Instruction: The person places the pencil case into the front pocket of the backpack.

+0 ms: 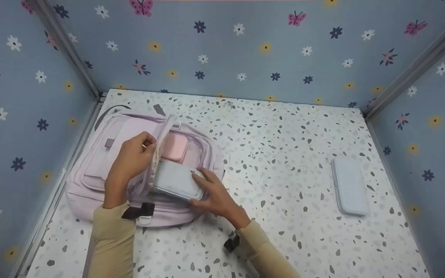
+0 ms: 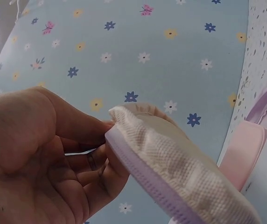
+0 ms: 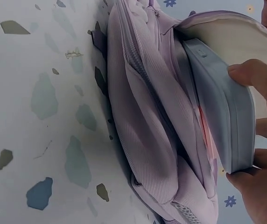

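Note:
A lilac backpack (image 1: 91, 181) lies flat at the left of the speckled table (image 1: 284, 154). My left hand (image 1: 131, 162) pinches the edge of its opened flap (image 2: 180, 163) and holds it up. Under the flap a pink case (image 1: 175, 147) lies inside the bag. My right hand (image 1: 210, 193) grips a pale blue flat case (image 1: 176, 179) by its near end, and the case's far end sits inside the backpack's opening (image 3: 194, 93). In the right wrist view my fingers (image 3: 257, 77) wrap over the blue case (image 3: 222, 107) beside the ribbed lilac fabric (image 3: 143, 121).
A second pale blue case (image 1: 349, 185) lies at the right of the table. Flowered blue walls (image 1: 245, 46) close in the back and both sides, with metal posts in the corners. A black strap buckle (image 1: 230, 243) shows at my right wrist.

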Available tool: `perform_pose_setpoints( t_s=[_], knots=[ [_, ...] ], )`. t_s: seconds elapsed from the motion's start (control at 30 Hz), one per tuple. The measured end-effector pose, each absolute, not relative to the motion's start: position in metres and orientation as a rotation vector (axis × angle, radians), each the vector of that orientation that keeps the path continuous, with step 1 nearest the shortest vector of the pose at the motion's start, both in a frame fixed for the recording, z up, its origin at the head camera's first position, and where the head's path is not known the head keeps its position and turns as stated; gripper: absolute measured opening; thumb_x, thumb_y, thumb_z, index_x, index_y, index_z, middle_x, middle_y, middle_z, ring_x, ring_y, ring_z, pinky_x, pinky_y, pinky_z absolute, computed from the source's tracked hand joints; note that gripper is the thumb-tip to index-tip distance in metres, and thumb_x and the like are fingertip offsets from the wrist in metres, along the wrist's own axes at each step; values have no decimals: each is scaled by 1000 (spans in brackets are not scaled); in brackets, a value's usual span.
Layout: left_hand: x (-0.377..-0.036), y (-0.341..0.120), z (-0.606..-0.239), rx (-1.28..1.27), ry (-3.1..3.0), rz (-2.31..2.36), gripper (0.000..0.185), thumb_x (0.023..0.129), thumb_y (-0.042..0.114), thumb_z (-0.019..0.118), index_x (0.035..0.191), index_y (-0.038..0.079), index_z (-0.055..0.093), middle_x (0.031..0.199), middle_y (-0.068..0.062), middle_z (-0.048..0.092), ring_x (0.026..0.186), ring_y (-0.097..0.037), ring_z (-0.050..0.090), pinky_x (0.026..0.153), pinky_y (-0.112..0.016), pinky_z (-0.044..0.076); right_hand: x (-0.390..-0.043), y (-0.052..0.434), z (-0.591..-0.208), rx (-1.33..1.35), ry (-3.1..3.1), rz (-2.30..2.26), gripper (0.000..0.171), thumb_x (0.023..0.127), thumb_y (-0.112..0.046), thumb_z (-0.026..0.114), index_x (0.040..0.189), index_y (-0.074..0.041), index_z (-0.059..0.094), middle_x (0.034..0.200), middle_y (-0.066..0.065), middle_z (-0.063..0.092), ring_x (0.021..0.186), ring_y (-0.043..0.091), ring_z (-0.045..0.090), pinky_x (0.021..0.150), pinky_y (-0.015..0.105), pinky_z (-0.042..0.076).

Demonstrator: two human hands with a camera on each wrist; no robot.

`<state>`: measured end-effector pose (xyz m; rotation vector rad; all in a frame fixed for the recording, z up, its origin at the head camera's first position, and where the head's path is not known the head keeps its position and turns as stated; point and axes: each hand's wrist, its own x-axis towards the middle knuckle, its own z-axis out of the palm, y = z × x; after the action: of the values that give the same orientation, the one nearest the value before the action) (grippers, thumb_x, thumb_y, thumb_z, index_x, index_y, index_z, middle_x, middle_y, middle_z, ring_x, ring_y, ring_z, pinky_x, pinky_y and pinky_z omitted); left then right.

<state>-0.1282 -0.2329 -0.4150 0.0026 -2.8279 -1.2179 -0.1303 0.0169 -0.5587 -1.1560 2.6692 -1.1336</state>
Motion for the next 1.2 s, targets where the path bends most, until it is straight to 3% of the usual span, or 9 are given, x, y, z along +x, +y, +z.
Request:
perform_pose_setpoints(
  t_s=[0.67, 0.97, 1.2],
  knots=[
    [-129, -230, -417, 28, -2836, -1209, 16, 96, 9, 47, 101, -1, 59, 95, -17, 63, 83, -27, 55, 74, -37, 41, -151, -33, -559, -1241, 2662, -1071, 80, 79, -45, 73, 143, -8, 43, 151, 15, 34, 139, 27, 33, 115, 36, 25],
    [-128, -233, -417, 12, -2829, -1187, 16, 97, 9, 47, 101, -1, 59, 93, -16, 62, 76, -24, 52, 72, -36, 41, -150, -33, -560, -1281, 2694, -1055, 82, 79, -48, 73, 143, -7, 42, 151, 17, 33, 140, 28, 32, 115, 35, 25],
    [-128, -234, -417, 33, -2824, -1188, 18, 96, 8, 46, 102, -2, 59, 92, -16, 62, 77, -25, 53, 71, -35, 40, -138, -24, -558, -1084, 2737, -1066, 87, 81, -47, 72, 145, 0, 36, 149, 21, 35, 138, 31, 35, 114, 37, 27]
  ],
)
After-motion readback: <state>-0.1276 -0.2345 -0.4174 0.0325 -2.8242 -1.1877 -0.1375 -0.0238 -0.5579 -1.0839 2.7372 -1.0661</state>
